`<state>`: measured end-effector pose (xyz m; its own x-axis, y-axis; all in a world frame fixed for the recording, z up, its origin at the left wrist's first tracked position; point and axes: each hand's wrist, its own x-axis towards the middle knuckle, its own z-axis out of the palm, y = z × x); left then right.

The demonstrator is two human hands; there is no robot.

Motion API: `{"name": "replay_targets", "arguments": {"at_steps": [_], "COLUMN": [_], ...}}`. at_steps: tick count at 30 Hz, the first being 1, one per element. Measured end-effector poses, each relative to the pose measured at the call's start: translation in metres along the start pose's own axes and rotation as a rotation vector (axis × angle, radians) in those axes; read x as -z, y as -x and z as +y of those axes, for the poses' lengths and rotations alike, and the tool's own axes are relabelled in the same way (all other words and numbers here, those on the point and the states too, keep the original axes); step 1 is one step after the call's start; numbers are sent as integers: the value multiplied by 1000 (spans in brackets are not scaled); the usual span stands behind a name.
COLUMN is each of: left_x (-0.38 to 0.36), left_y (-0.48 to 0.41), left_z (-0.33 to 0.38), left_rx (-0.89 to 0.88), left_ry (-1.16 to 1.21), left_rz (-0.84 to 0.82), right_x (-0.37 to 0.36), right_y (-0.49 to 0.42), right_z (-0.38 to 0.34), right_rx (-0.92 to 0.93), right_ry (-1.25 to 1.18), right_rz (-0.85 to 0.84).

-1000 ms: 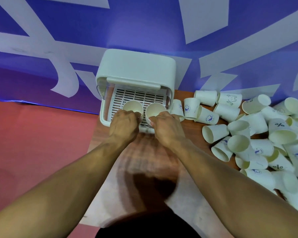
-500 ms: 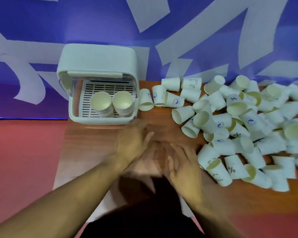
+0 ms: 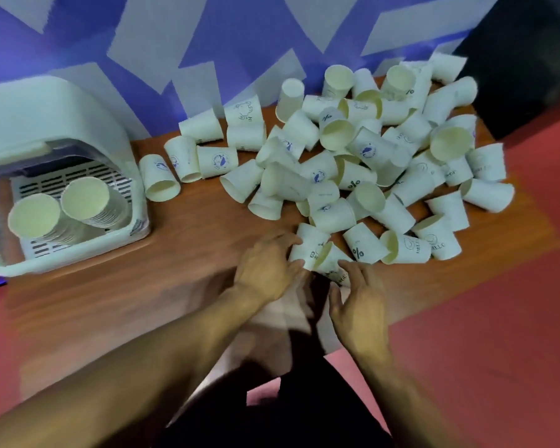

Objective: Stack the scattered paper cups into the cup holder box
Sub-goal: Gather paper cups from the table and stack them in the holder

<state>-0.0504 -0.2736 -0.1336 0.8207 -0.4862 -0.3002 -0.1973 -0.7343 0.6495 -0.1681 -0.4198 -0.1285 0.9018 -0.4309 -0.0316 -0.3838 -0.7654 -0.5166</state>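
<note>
The white cup holder box (image 3: 55, 118) stands at the table's left end, open toward me. Two stacks of paper cups lie inside it, one (image 3: 34, 216) on the left and one (image 3: 86, 197) on the right. Several loose white paper cups (image 3: 362, 156) lie heaped across the table's right half. My left hand (image 3: 265, 270) reaches the near edge of the heap, its fingers and thumb round the base of a lying cup (image 3: 309, 244). My right hand (image 3: 359, 305) is just right of it, fingers spread and touching a second cup (image 3: 328, 261) that leans on the first.
The wooden table (image 3: 175, 253) has bare surface between the box and the heap. A purple and white wall (image 3: 207, 43) rises behind it. Red floor (image 3: 498, 318) lies to the right and left. A few single cups (image 3: 162, 179) lie close beside the box.
Both hands left the stacks in the box and moved right to the near edge of the heap. The camera turned right, so the box now sits at the far left.
</note>
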Motion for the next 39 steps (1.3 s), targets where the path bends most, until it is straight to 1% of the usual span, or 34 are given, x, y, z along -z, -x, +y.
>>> {"name": "replay_targets", "arguments": {"at_steps": [2, 4, 6, 9, 12, 17, 22, 24, 26, 28, 31, 34, 37, 39], "left_x": [-10, -17, -22, -27, -26, -17, 5, 20, 39, 58, 88, 121, 156, 177], "left_y": [-13, -27, -40, -54, -58, -51, -38, -31, -21, -8, 18, 48, 80, 101], "left_z": [7, 12, 15, 18, 18, 14, 10, 8, 6, 1, -14, -34, -59, -78], "left_rx": [-15, -33, -27, -24, -9, 41, 110, 129, 128, 106, 62, 9, 12, 47], "left_ry": [-38, -77, -114, -234, -303, -316, -245, -192, -173, -223, -255, -311, -324, -314], "left_rz": [-19, -36, -69, -134, -146, -173, -145, -135, -122, -61, 137, 364, 506, 624], "right_x": [2, 4, 3, -5, -13, -14, -10, -4, -2, 0, 2, -1, -13, -24], "right_y": [-10, -22, -34, -50, -59, -63, -56, -54, -52, -49, -46, -46, -49, -50], "right_z": [7, 13, 18, 30, 39, 38, 20, 8, -4, -20, -56, -100, -148, -182], "right_rx": [-22, 2, 59, 153, 204, 273, 303, 351, 390, 371, 411, 532, 678, 784], "right_ry": [14, 59, 100, 201, 236, 273, 384, 425, 415, 403, 368, 236, 126, 65], "right_rz": [-2, -40, -130, -257, -352, -352, -315, -285, -264, -224, -110, 21, 93, 108]}}
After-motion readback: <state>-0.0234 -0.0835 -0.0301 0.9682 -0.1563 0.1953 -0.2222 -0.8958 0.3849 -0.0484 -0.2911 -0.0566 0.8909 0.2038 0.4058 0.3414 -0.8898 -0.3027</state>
